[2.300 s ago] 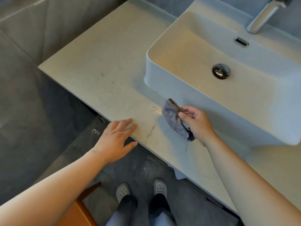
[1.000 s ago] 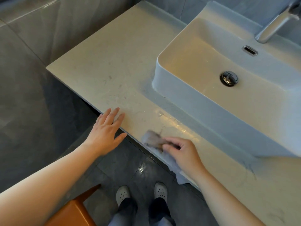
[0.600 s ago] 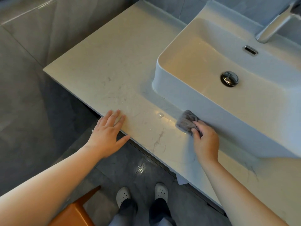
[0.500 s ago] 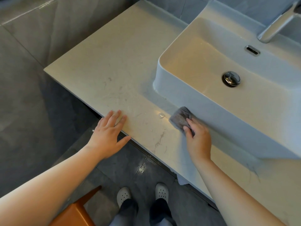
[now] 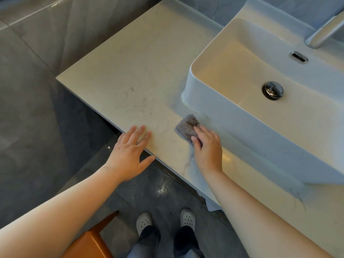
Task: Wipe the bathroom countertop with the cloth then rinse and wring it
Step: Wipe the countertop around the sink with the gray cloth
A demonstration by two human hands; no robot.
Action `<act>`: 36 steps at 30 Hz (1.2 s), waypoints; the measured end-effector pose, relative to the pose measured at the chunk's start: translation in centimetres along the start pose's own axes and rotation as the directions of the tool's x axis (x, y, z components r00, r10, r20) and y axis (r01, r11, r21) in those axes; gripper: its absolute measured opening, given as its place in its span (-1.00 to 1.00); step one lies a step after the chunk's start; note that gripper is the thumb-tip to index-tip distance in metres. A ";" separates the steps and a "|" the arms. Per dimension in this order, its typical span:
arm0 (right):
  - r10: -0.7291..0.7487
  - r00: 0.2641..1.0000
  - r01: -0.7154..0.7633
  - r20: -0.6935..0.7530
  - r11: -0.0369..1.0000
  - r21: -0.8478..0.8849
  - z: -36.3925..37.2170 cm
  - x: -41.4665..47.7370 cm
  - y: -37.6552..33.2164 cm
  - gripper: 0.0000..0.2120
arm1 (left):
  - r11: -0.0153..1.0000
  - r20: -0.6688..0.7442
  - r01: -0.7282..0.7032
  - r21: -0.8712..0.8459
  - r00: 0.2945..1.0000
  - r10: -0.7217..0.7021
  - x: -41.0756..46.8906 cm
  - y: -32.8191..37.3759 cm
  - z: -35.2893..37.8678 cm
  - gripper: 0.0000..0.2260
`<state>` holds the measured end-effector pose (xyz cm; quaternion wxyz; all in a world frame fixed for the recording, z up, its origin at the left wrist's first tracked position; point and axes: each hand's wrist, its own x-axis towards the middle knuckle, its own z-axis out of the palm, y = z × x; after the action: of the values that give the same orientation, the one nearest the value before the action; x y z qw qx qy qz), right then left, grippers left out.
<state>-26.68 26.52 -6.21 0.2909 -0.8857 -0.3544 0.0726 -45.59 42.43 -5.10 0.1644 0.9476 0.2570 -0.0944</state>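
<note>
Floor of dark grey tile [image 5: 37, 127] fills the left of the frame, with a corner of an orange-brown stool [image 5: 87, 243] at the lower left. Just right of that, the left grip [image 5: 128, 155], a bare hand, rests palm down on the front edge of the pale marble-look table [image 5: 139, 62]. Its fingers are spread and straight and it holds nothing, so it seems only to be steadying the person. Near the centre of the frame lies the small grey-brown folded cloth [image 5: 186, 125], flat on the table and just beside the front left corner of the white rectangular ceramic basin [image 5: 232, 127]. The right grip [image 5: 208, 146] covers the cloth's near half, with fingers laid fairly flat on top, pressing it down rather than wrapped round it. Further right, the basin's chrome drain stopper [image 5: 273, 89] and the chrome tap [image 5: 323, 32] at the upper right show no running water. The task looks to be partway through its first stage. A damp sheen marks the table strip in front of the basin, right of the cloth, which suggests that part is wiped. The broad stretch toward the upper left carries specks and faint marks and looks unwiped. Rinsing and wringing are not yet begun.
</note>
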 end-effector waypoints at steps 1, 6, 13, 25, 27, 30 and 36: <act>-0.013 1.000 0.013 0.010 1.000 0.004 0.1 -0.9 -0.3 -0.67 | 1.000 0.001 -0.006 -0.001 1.000 0.006 0.0 -0.1 -0.2 -0.23; -0.070 0.996 0.068 0.063 0.997 0.027 0.2 -6.3 -1.6 -0.68 | 0.998 0.012 -0.056 -0.008 0.998 0.057 0.2 -1.2 -1.0 -0.26; 0.103 0.948 -0.208 0.301 0.916 0.343 -3.3 -8.0 -4.0 -0.71 | 0.994 0.038 -0.095 -0.047 0.995 0.097 0.3 -2.1 -1.4 -0.26; 0.117 0.993 -0.117 0.002 0.993 0.013 -2.2 0.9 -0.6 -0.68 | 0.995 0.032 -0.090 -0.045 0.995 0.091 0.2 -1.9 -1.5 -0.26; 0.093 0.996 -0.093 0.000 0.995 -0.036 -0.8 1.1 -0.5 -0.66 | 0.995 0.029 -0.079 -0.056 0.996 0.081 0.2 -1.8 -1.5 -0.26; 0.032 0.999 -0.031 0.009 0.994 -0.107 0.5 2.0 -0.7 -0.62 | 0.996 0.012 -0.067 -0.064 0.998 0.068 0.2 -1.5 -1.4 -0.28; -0.037 0.999 0.035 -0.007 0.990 -0.137 2.2 5.1 -1.3 -0.67 | 0.994 -0.026 -0.060 -0.092 0.998 0.058 0.3 -1.5 -1.3 -0.36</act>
<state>-24.38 31.73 -6.84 0.2321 -0.8974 -0.3732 0.0387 -46.02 44.21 -4.39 0.2081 0.9471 0.2349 -0.0665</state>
